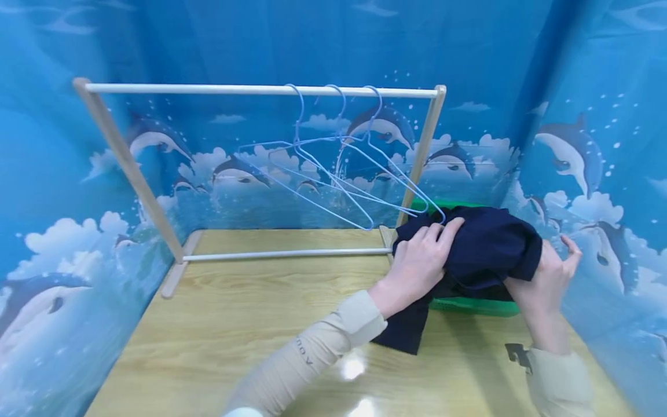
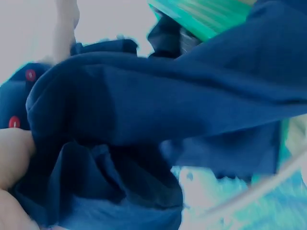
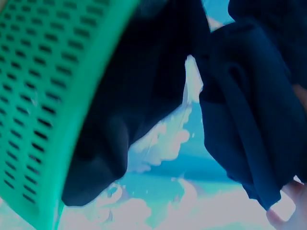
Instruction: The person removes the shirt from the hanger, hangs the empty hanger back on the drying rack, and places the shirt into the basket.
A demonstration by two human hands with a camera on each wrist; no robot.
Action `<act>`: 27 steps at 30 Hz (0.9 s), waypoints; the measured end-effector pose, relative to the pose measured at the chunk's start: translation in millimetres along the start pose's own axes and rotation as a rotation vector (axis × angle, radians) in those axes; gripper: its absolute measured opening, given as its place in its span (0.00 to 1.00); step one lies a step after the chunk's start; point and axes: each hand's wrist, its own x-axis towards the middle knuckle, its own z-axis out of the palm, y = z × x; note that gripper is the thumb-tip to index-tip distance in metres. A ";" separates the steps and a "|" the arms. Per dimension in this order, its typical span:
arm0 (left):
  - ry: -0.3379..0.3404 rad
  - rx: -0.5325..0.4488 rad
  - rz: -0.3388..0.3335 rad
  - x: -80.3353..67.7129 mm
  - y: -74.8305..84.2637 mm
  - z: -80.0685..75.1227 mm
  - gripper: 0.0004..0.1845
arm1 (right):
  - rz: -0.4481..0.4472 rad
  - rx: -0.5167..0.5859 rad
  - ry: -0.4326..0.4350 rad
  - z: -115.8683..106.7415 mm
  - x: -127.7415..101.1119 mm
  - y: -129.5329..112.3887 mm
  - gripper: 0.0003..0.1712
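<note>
A navy shirt [image 1: 487,243] is bunched up over the green basket [image 1: 474,307], and one flap of dark cloth hangs down onto the table. My left hand [image 1: 423,255] grips the shirt's left side, close to the lower ends of the hangers. On the opposite side, my right hand [image 1: 544,275] holds the cloth, its fingers partly hidden by folds. Red buttons [image 2: 30,75] show on the fabric in the left wrist view. More dark cloth [image 3: 100,148] hangs over the basket's edge in the right wrist view.
A rack with a white top rod [image 1: 208,88] and wooden legs stands on the wood-grain table [image 1: 250,313]. Three blue wire hangers [image 1: 301,110] hang toward its right end, bare of clothes. Dolphin-print curtains [image 1: 234,35] enclose the back and sides.
</note>
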 end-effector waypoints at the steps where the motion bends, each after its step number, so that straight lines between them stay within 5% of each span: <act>1: 0.011 -0.021 0.000 5.0 4.3 2.9 0.38 | 0.023 -0.014 0.026 0.2 3.8 3.1 0.31; 6: 0.038 -0.181 0.016 24.8 18.1 27.4 0.44 | 0.137 -0.071 0.058 6.4 16.7 24.1 0.23; 9: -0.004 -0.233 0.046 29.9 21.0 49.3 0.44 | 0.198 -0.120 -0.032 18.3 16.3 41.9 0.21; 11: -0.088 -0.202 0.058 29.0 21.6 64.6 0.44 | 0.239 -0.162 -0.180 27.4 13.1 53.8 0.19; 14: -0.309 -0.119 0.020 22.5 20.8 85.3 0.43 | 0.254 -0.212 -0.550 37.1 5.5 69.4 0.22; 16: -0.438 -0.066 -0.025 17.8 19.0 96.4 0.42 | 0.265 -0.188 -0.787 38.0 1.8 75.7 0.32; 18: -0.515 -0.045 -0.065 16.2 16.9 104.6 0.40 | 0.272 -0.147 -0.926 34.4 0.3 76.7 0.46; 23: -0.535 -0.020 -0.074 21.5 12.8 109.8 0.36 | 0.184 -0.047 -0.960 13.6 3.8 57.9 0.73; 27: -0.544 -0.057 -0.064 23.6 8.7 108.5 0.33 | 0.095 -0.053 -0.997 7.1 8.3 42.3 0.61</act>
